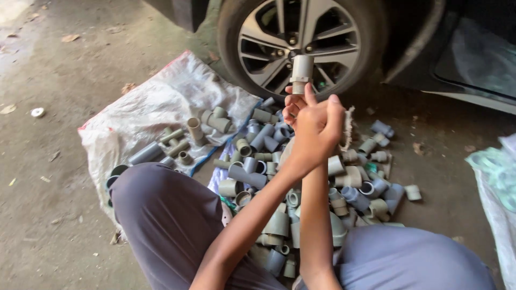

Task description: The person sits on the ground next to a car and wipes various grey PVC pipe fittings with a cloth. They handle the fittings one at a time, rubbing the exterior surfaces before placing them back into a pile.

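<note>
Both of my hands are raised together in front of a car wheel, holding one grey plastic pipe fitting [301, 70] upright by its lower end. My left hand [318, 129] is in front, its arm crossing in from the lower left, with the fingers closed and the thumb up against the fitting's base. My right hand [292, 110] is mostly hidden behind it; only its curled fingers show just below the fitting. A frayed scrap of cloth [348, 126] sticks out by my left hand. Below my hands lies a pile of grey pipe fittings [355, 182].
A white woven sack [161, 102] lies spread on the concrete at left with several fittings [215, 121] on it. The car wheel [301, 37] stands close behind. My knees [161, 215] frame the pile. Another pale bag [497, 177] sits at the right edge.
</note>
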